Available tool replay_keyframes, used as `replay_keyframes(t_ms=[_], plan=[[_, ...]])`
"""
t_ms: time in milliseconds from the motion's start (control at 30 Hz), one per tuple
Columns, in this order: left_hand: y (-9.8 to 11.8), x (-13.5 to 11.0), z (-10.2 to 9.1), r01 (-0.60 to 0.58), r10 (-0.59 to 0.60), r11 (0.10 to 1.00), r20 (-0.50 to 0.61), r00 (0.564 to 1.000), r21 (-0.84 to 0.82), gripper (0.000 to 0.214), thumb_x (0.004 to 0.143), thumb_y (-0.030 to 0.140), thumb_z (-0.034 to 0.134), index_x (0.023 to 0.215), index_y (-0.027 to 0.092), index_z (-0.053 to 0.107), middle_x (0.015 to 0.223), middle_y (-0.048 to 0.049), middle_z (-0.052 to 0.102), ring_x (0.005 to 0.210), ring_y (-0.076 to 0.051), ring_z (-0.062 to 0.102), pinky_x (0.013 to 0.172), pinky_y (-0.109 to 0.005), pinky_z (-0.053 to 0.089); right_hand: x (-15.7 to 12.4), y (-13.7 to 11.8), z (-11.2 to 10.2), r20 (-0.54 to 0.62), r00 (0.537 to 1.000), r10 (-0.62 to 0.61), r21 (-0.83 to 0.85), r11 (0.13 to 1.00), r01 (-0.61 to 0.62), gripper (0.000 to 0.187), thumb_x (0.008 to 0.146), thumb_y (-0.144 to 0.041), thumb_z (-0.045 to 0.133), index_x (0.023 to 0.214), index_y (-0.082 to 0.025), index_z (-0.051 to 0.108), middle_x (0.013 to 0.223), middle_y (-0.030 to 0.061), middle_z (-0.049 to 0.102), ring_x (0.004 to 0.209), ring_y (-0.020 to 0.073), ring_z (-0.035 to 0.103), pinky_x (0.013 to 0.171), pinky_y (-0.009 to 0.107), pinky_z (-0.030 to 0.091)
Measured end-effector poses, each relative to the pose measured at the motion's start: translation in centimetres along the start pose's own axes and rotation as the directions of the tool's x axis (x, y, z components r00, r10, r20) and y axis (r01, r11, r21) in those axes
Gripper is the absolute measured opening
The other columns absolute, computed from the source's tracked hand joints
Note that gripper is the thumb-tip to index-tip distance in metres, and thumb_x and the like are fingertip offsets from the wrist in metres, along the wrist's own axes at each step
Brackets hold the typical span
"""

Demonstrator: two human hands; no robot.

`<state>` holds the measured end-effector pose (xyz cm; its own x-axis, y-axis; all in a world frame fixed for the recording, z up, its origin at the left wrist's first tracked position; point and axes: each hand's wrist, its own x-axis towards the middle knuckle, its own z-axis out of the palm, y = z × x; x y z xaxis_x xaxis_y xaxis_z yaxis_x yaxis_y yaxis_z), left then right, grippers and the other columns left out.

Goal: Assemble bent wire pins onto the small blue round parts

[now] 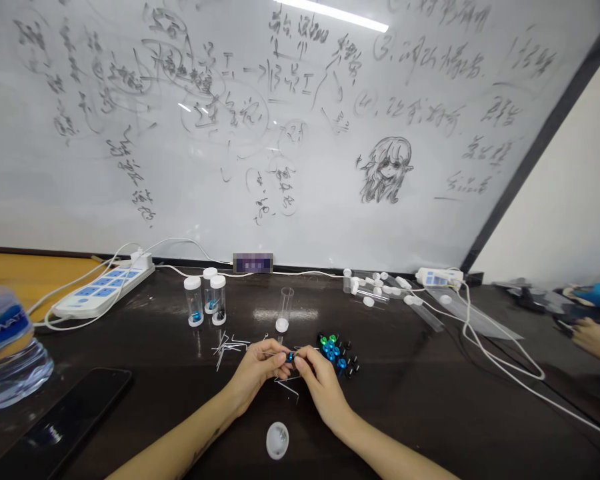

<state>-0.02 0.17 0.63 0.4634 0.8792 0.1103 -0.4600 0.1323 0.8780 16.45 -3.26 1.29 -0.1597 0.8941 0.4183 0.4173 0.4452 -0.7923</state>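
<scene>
My left hand [264, 365] and my right hand [320, 380] meet over the dark table, fingertips closed on a small blue and dark part [291, 357]. Fingers cover much of it, so its exact kind is unclear. Just right of my right hand lies a pile of small blue, green and black knob-like parts [333, 352]. Thin bent metal rods, like hex keys [225, 345], are scattered left of my left hand, and others [289, 388] lie beneath my fingers. Behind my hands stands an uncapped clear tube [287, 308] on a white base. A round white cap [277, 440] rests in front.
Three white-capped tubes [193, 303] with small parts inside stand back left. Loose tubes and white caps [377, 287] lie back right, near a cable [490, 353]. A power strip [103, 290], water bottle [10, 353] and phone [63, 423] occupy the left. Another person's hand [595, 339] is far right.
</scene>
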Motion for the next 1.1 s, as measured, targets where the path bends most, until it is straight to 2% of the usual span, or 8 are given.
replay_keyframes(t_ms=[167,300,433,533,700,867,1100], plan=[[0.08,0.04,0.01,-0.006,0.006,1.000,-0.012,1.000,-0.013,0.015,0.074,0.024,0.071,0.082,0.012,0.067,0.069,-0.0051,0.069,0.061,-0.011,0.062,0.062,-0.022,0.048,-0.05,-0.23,-0.09,-0.002,1.000,-0.018,-0.007,1.000,0.018,0.011,0.094,-0.027,0.048,0.094,-0.021,0.058,0.083,0.0001,0.057,0.080,0.0175,0.055,0.073,0.026,0.040],[0.17,0.01,0.08,0.003,-0.003,1.000,-0.020,1.000,-0.009,0.017,0.073,0.026,0.072,0.081,0.012,0.067,0.069,-0.0053,0.069,0.061,-0.011,0.062,0.062,-0.022,0.047,0.01,-0.16,-0.04,-0.015,1.000,-0.001,0.042,0.999,0.001,0.012,0.094,-0.029,0.047,0.098,-0.021,0.056,0.086,0.0006,0.059,0.082,0.0175,0.056,0.075,0.026,0.041],[0.09,-0.03,0.08,0.029,-0.029,1.000,0.004,1.000,0.011,0.018,0.072,0.026,0.072,0.082,0.012,0.067,0.072,-0.0069,0.070,0.062,-0.012,0.062,0.062,-0.023,0.048,0.04,0.09,0.03,-0.003,0.999,0.033,0.060,0.998,-0.032,0.027,0.098,-0.033,0.037,0.082,-0.020,0.054,0.076,-0.0005,0.057,0.073,0.0161,0.055,0.067,0.024,0.040],[0.02,0.02,0.07,0.041,-0.041,0.999,0.023,0.999,0.012,0.017,0.072,0.025,0.073,0.082,0.012,0.067,0.070,-0.0069,0.070,0.061,-0.013,0.062,0.062,-0.024,0.048,-0.04,0.24,0.08,0.020,0.999,0.034,0.045,0.998,-0.035,0.032,0.097,-0.034,0.039,0.072,-0.019,0.052,0.070,-0.0014,0.055,0.069,0.0155,0.053,0.064,0.024,0.039],[-0.05,0.17,-0.02,0.024,-0.024,1.000,0.011,1.000,-0.014,0.016,0.073,0.024,0.072,0.082,0.012,0.068,0.068,-0.0051,0.069,0.061,-0.012,0.062,0.062,-0.022,0.048,-0.19,0.25,0.11,-0.016,1.000,0.019,0.036,0.999,-0.019,0.006,0.092,-0.026,0.051,0.092,-0.021,0.053,0.083,-0.0004,0.058,0.078,0.0172,0.055,0.072,0.026,0.040],[-0.01,0.15,-0.02,0.007,-0.007,1.000,0.008,1.000,-0.012,0.014,0.074,0.023,0.071,0.081,0.011,0.067,0.069,-0.0045,0.068,0.061,-0.011,0.062,0.061,-0.022,0.048,-0.10,0.16,0.20,-0.038,0.999,0.025,0.086,0.996,-0.022,0.015,0.088,-0.022,0.056,0.102,-0.022,0.049,0.084,-0.0011,0.058,0.078,0.0171,0.055,0.072,0.026,0.041],[0.11,0.18,0.01,0.016,-0.016,1.000,-0.022,1.000,-0.011,0.017,0.072,0.025,0.072,0.081,0.012,0.068,0.069,-0.0058,0.069,0.060,-0.011,0.062,0.060,-0.022,0.048,-0.24,-0.12,0.18,-0.076,0.997,0.000,0.112,0.994,0.008,0.006,0.094,-0.026,0.047,0.097,-0.022,0.050,0.084,-0.0001,0.055,0.079,0.0168,0.054,0.074,0.027,0.042]])
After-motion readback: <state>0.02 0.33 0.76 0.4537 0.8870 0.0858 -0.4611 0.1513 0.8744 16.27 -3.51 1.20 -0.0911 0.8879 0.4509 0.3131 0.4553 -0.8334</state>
